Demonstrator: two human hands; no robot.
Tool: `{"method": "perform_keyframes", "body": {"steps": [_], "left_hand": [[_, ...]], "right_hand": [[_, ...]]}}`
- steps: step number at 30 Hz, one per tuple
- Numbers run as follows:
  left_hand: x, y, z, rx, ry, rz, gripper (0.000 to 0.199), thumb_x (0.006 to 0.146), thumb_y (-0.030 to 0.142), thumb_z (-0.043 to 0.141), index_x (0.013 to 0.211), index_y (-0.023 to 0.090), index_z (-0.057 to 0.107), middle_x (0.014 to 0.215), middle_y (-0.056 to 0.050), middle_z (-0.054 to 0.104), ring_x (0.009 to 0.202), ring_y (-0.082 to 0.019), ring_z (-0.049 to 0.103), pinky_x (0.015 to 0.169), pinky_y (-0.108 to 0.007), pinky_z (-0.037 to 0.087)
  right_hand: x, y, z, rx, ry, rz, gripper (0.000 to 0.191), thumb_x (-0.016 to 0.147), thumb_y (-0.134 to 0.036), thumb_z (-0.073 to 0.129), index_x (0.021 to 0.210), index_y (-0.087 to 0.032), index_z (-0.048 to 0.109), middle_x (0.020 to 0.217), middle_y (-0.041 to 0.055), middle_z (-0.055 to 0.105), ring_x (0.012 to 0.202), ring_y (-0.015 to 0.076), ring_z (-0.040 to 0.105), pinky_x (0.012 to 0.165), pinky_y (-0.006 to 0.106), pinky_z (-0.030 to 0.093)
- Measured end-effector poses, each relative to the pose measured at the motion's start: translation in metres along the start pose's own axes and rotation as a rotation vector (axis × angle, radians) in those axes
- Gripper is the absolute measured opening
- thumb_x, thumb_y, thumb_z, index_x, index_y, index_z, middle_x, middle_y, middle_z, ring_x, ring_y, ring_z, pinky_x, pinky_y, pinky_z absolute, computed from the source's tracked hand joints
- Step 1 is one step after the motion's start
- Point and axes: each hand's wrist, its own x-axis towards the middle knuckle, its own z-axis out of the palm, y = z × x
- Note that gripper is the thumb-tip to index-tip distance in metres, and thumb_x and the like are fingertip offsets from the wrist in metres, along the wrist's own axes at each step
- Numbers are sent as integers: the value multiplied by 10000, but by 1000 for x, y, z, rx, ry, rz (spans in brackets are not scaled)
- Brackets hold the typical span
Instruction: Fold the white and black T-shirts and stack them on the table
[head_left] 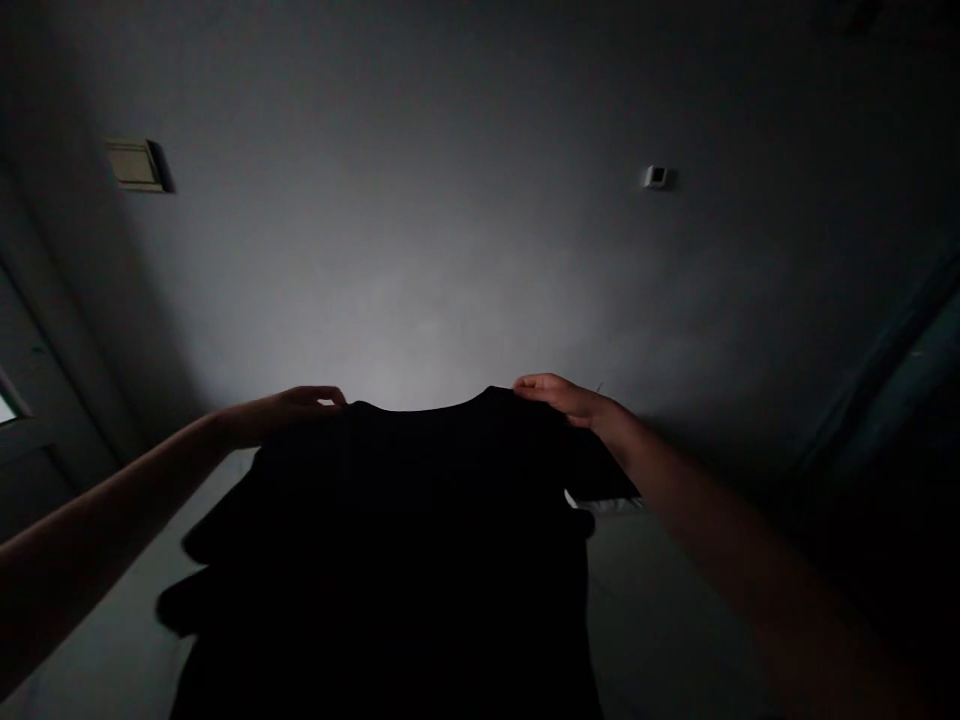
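Black T-shirt (382,560) is held up in the air in front of the camera, hanging flat, neckline at top centre, lower part running off the bottom of the frame. Very underexposed, so the fabric shows almost no detail. Front or back facing the camera: can't tell.

Left hand (289,415) is at the shirt's top edge, left of the collar. Its fingers (319,395) are bent over the edge, pinching the cloth, with a small bright gap by the tip of the thumb. Right hand (562,400) is mirrored on the other shoulder, fingers (532,384) curled over the top edge and gripping. Both hands are clearly grasping the shirt, well apart, with the collar between them. Both forearms (97,520) are bare and come in from the lower corners.

Right sleeve area sticks out past the right hand. A white sliver (604,505) shows under it, unidentified. Folds bulge on the left side of the shirt.

Behind: grey painted wall (420,250), lit around the middle. Beige switch plate (135,165) upper left, small white wall device (658,177) upper right. Door frame (52,380) at far left. Far right is dark, with a dim teal shape (885,390), too dark to identify.
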Motion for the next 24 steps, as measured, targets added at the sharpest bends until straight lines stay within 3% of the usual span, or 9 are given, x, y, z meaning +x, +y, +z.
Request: {"method": "perform_keyframes", "body": {"steps": [3,9,13,18,24], "left_hand": [[51,-41,23,-39,-150,-82,481,632,594,717,930,220,662,765,-42,675,582,-168,571,498,-264,421],[131,-155,92,217,8,-25,342,663,524,583,765,199,602,668,-16,627,612,-168,549,548,-259,424],[164,-198,120,299,48,-19,227,693,408,530,760,205,606,741,-27,664,721,-188,604,661,-272,470],[196,-224,124,377,77,-47,274,759,360,479,889,191,650,850,-65,703,768,-214,630,700,-300,467],[226,-237,117,471,85,-71,266,808,396,528,930,211,675,901,-50,722,813,-209,644,701,-275,458]], "right_hand": [[50,57,5,-85,34,35,306,748,-468,750,782,-178,658,693,13,670,596,127,581,567,246,466],[113,191,27,-380,214,97,309,761,-415,689,588,-200,549,564,-29,581,604,144,547,628,264,448],[134,254,33,-484,280,58,249,814,-388,636,635,-218,599,683,15,663,712,181,608,703,282,461],[160,296,25,-620,342,35,123,857,-290,606,783,-212,665,810,28,719,775,187,642,718,274,453],[190,299,21,-711,343,38,107,871,-285,614,808,-240,687,875,26,731,823,203,658,706,273,446]]}}
